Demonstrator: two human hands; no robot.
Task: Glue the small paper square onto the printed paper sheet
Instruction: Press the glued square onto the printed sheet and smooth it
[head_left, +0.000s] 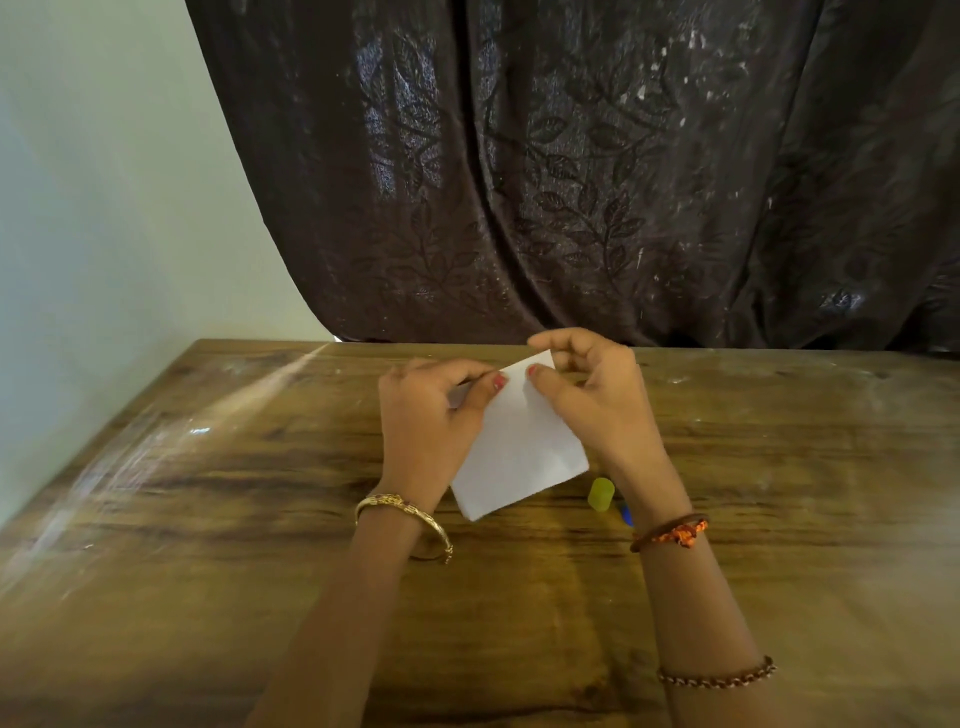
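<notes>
Paper (517, 447) is pinched at its far edge by left hand (434, 415) and right hand (597, 395); glue stick (601, 494) lies unused nearby, so gluing seems next.

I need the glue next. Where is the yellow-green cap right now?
In the head view, the yellow-green cap lies on the wooden table, right of the white paper's near corner and just inside the right hand's wrist.

Wooden bench (208, 519), dark grain, glare streaked across its left side. Dark brown leaf-patterned curtain (571, 182) hangs behind the far edge. Pale plain wall (93, 208) at left.
</notes>
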